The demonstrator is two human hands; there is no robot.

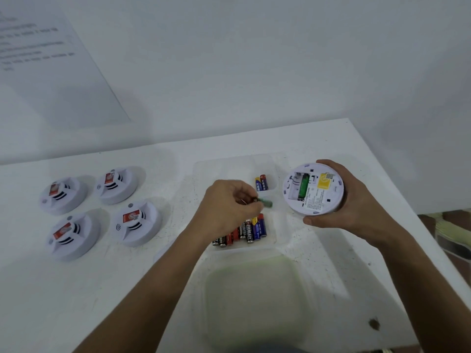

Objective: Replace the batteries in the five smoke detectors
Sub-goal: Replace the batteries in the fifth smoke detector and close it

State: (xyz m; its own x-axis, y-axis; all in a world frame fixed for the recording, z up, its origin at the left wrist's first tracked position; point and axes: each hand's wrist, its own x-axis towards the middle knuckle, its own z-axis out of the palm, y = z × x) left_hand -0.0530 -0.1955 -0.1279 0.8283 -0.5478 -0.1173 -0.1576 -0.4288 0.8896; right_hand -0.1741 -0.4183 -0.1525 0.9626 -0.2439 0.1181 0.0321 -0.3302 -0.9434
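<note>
Setting: white tabletop against a pale wall, with a printed sheet pinned up at left, its text too blurred to read.
Right hand: its grip is wrapped round the rim of an upturned smoke detector, held above the tabletop's right side; one green battery sits in the open bay.
Left hand: its grip pinches a second green battery at the fingertips, over the clear tray.
Step in hand: probably emptying this detector, with one cell out and one still seated; whether the pinched cell is old or new cannot be told.
Next move: likely drop that cell into a tray compartment, then free the seated one, minding polarity when fresh cells go in.
Detectors: five in all, with four face-up detectors grouped at left, well apart from the held one.
Loose batteries: two in the small far compartment; a row in the near compartment, partly hidden by the left hand, so no sure count.
Foreground: a pale green lid, blurred, near the tray.
</note>
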